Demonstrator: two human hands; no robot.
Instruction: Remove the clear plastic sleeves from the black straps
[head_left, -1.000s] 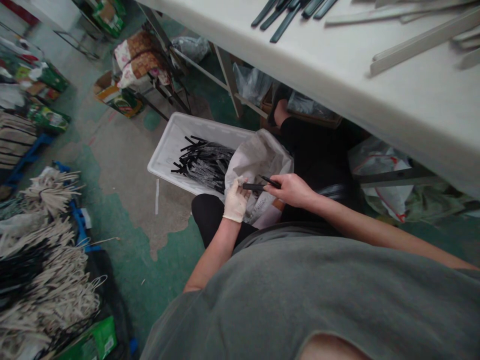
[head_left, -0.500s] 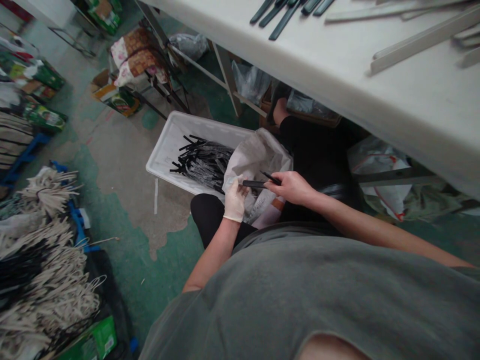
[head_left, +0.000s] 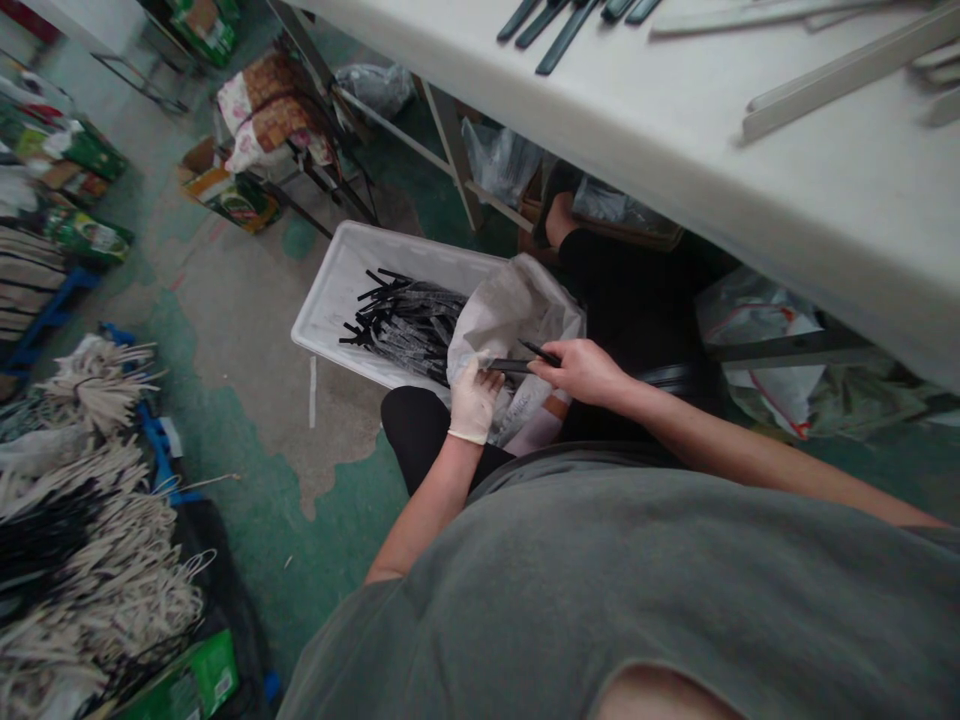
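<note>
Black strip (head_left: 513, 366) over a white sack (head_left: 487, 318)

My left hand (head_left: 474, 402), in a pale glove, pinches one end of the strip, so that tip is hidden. My right hand (head_left: 585, 370) is bare and curled around the other end. It holds a thin dark tool (head_left: 541, 353) too, but my fingers cover most of it, so I can't tell what kind. The sack is between my legs, and I can't see its bottom. It hides one end of the white tub (head_left: 316, 305) and some of the black strip pile (head_left: 416, 318) inside. The top of the picture cuts off the dark pieces (head_left: 561, 35) on the white table (head_left: 660, 150).

The table's edge slants past, well apart from my hands. On my left, the green and grey floor (head_left: 255, 400) makes a wide gap beside my knee.
</note>
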